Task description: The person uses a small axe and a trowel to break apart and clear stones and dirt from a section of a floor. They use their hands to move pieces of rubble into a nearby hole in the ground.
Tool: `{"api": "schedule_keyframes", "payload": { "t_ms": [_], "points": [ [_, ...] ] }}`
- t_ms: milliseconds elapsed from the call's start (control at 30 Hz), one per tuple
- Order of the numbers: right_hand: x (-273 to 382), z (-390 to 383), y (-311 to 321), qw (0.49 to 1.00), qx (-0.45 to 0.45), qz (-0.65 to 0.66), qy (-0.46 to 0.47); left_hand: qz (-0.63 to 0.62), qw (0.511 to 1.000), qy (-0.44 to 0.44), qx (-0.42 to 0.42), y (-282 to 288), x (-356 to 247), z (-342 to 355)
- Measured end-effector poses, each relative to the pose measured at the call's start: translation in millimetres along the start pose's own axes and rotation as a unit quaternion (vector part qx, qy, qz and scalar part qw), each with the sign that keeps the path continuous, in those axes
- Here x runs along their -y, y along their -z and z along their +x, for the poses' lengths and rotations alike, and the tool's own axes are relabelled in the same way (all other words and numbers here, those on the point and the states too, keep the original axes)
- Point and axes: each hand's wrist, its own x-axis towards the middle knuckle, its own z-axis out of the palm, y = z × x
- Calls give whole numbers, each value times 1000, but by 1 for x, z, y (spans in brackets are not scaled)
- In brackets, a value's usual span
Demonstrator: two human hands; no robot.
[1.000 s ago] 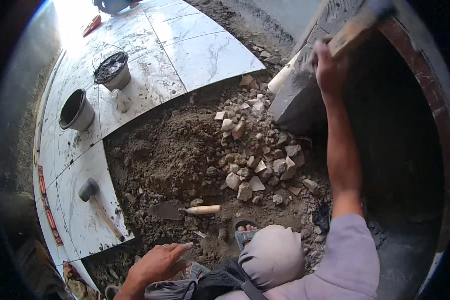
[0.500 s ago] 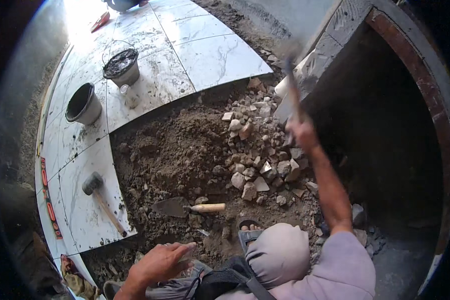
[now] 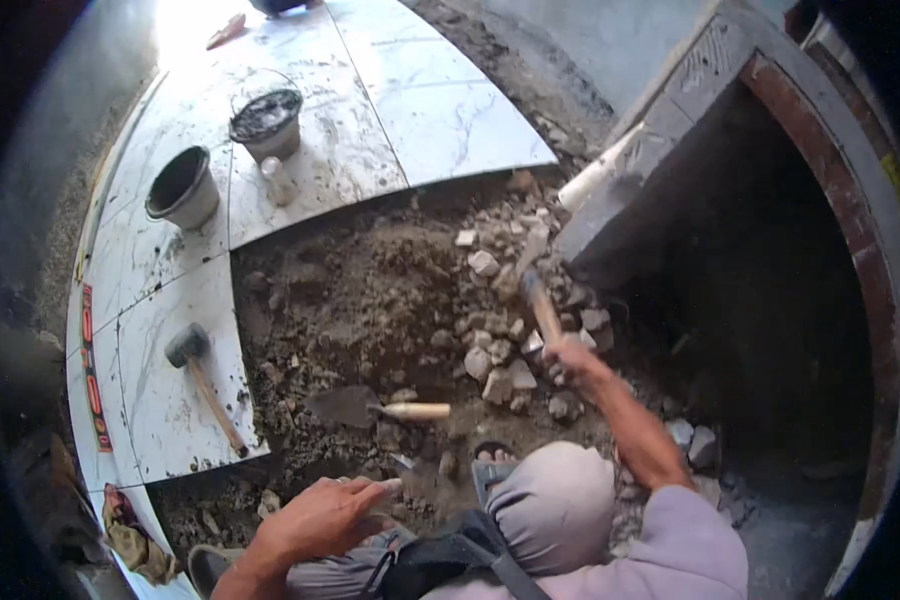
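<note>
Hammer (image 3: 543, 305) is down from the upper right, where it stands raised in the earlier frames; its head is now over the rubble (image 3: 498, 385), right of centre. Right hand (image 3: 575, 362) follows it down, clenched round the wooden handle. Judged as the low end of a stroke, so the work in hand is at the stones; head blurred, contact cannot be told. Left hand (image 3: 335, 515), lower centre, is unchanged: slack, fingers part-extended, nothing visible in it, over the left knee.

Count: hammer, 1. Trowel (image 3: 342, 405), 1, flat on soil, lower centre. Mallet (image 3: 208, 390), 1, on tile, left. Buckets, 2, upper left: near one (image 3: 198, 205) looks hollow, far one (image 3: 275, 140) holds dark material. Clear jar (image 3: 279, 187), 1, just beside the far bucket. White pipe (image 3: 602, 172), 1, upper right. Stones: too many overlapping to count.
</note>
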Motion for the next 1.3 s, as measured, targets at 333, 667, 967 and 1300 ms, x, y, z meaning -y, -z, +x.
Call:
{"api": "schedule_keyframes", "payload": {
  "t_ms": [333, 667, 967, 1300],
  "points": [
    [284, -169, 51, 716, -316, 5, 623, 27, 999, -18, -18, 0, -1, 9],
    [-7, -51, -24, 951, 24, 307, 19, 20, 1000, -20, 11, -1, -4, 5],
    [231, -160, 56, 710, -269, 56, 649, 39, 999, 0, 2, 2, 2, 16],
    [-11, -48, -45, 988, -20, 140, 57, 29, 999, -16, 14, -1, -4, 10]
  ]
}}
